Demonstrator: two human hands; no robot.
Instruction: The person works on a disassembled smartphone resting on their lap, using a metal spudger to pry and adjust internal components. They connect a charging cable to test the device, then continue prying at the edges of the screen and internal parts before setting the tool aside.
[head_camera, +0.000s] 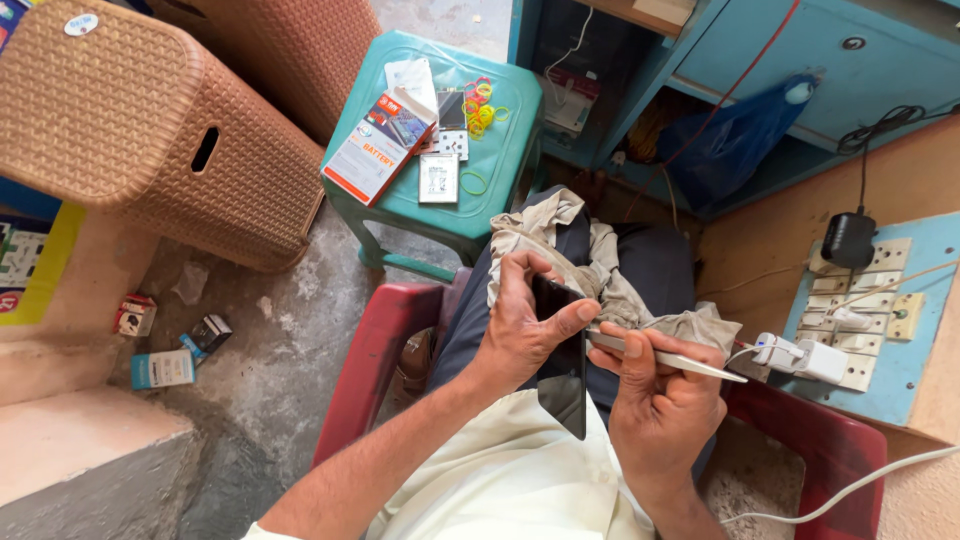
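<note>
Both hands meet over the lap at frame centre: the left hand (520, 330) clamps a dark phone (562, 365) edge-on between thumb and curled fingers, and the right hand (660, 395) pinches a thin white flat tool (670, 358) between thumb and forefinger. Long axis of the phone runs from 12 to 6 o'clock, while the tool lies across it from 9 to 3 o'clock, its inner end meeting the phone's right edge near the left thumb tip. A crumpled grey cloth (600, 265) lies on the lap at 12 o'clock from the hands, and a teal stool (490, 160) stands beyond it at 11 o'clock.
</note>
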